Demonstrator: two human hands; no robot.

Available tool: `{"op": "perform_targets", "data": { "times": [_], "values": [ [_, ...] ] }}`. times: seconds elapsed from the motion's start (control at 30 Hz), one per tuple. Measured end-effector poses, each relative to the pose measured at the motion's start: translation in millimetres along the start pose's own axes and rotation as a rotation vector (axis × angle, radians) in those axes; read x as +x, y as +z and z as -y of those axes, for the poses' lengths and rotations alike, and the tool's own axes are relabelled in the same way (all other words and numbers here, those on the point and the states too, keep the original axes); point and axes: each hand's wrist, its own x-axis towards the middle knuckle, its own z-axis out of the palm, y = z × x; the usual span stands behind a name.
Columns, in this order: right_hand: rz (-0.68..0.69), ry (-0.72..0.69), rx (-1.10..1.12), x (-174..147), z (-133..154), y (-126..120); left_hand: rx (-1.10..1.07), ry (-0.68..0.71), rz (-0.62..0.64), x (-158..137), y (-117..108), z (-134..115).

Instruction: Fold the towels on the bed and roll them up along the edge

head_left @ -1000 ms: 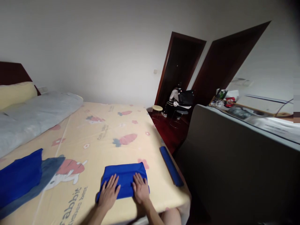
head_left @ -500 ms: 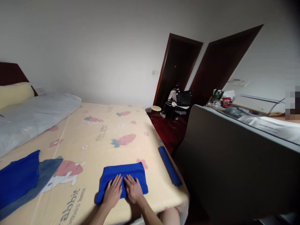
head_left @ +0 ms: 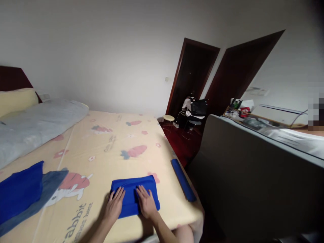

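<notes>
A folded blue cloth lies on the patterned bed sheet near the bed's front edge. My left hand rests on the cloth's left side, fingers stretched out. Flat on its right half is my right hand, also with extended fingers. Neither hand grips the cloth; both press on it from above. To the right, along the bed's edge, lies a rolled dark-blue cloth. Another blue cloth is spread at the left, on top of a grey-blue cloth.
A grey quilt and a yellow pillow occupy the bed's far left. Right of the bed stands a dark panel below a cluttered desk. Stools, one with a yellow seat, stand by the doorway, near a black bag.
My left hand has slid left toward the cloth's edge, widening the gap between my hands. My right hand has shifted slightly right and up. The cloth's left part looks rearranged.
</notes>
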Motion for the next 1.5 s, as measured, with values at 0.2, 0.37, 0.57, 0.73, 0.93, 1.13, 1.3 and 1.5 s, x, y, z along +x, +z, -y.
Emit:
{"op": "perform_targets", "data": {
  "times": [0.2,0.37,0.57,0.73,0.93,1.13,1.3,1.5],
  "values": [
    [0.021,0.027,0.049,26.4,4.6,19.5,-0.051,0.003,0.132,14.3,-14.3,11.1],
    [-0.05,0.459,-0.099,26.6,-40.3,-3.3,0.053,-0.23,-0.032,-2.1,-17.7,40.9],
    [-0.152,0.363,-0.134,9.8,-44.1,-3.1,-0.112,-0.399,-0.096,12.6,-29.9,55.0],
    [-0.216,0.13,-0.061,-8.3,-20.9,19.3,-0.149,-0.37,-0.052,39.0,-29.2,61.5],
    [-0.184,0.169,-0.037,-14.5,-13.9,22.7,-0.147,-0.385,-0.002,50.3,-26.2,68.0],
    [-0.144,0.186,-0.013,-12.6,-14.9,18.4,-0.103,-0.521,-0.058,65.2,-34.4,73.0],
    [-0.069,0.037,0.075,2.0,1.7,17.9,-0.119,-0.345,-0.075,59.1,-30.1,21.6],
    [-0.001,0.045,0.062,29.7,-4.0,15.7,-0.138,-0.132,0.153,27.8,-4.6,-13.0]
  ]
}}
